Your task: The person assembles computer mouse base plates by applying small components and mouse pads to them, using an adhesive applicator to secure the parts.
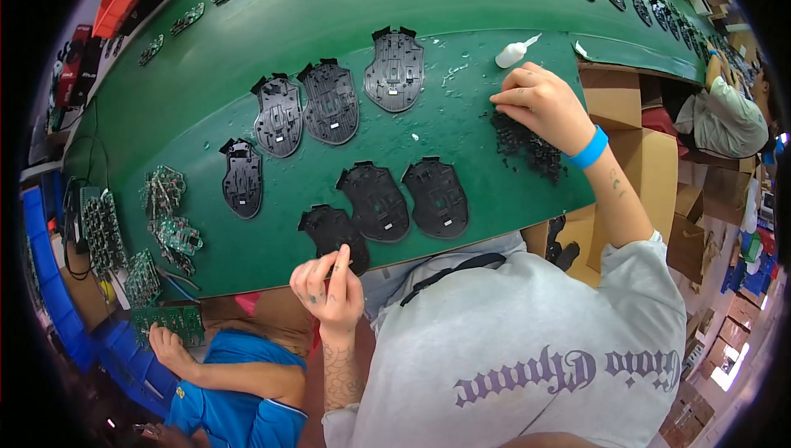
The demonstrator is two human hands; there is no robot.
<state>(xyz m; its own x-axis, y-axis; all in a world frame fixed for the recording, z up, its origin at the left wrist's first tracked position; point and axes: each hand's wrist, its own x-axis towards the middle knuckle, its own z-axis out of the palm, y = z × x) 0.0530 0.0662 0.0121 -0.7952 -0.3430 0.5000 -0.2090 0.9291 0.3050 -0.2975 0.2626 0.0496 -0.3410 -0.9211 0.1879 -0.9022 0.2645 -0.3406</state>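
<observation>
Boards (175, 234), green and jumbled, lie at the left end of the green tabletop (461, 126), and just below them a co-worker's hand (170, 351) rests on a green panel (185, 324). Next come four black shells (331, 106) in a slanting upper row, the middle two nearly touching, the rightmost with room around it. Below sit three more, close together; the leftmost, the near shell (324, 229), reaches down to the table's front edge. My left hand (329, 287) is there, fingers loosely curled, forefinger tip over that shell; whether I grip it I cannot tell. Bare green stretches between the two rows and on rightward. A white bottle (511, 55) lies just beyond my right hand (540, 102), whose fingertips are drawn together beside the pile of small black parts (531, 151); what they pinch, if anything, I cannot tell. Past the right edge stands a cardboard box (657, 176).
</observation>
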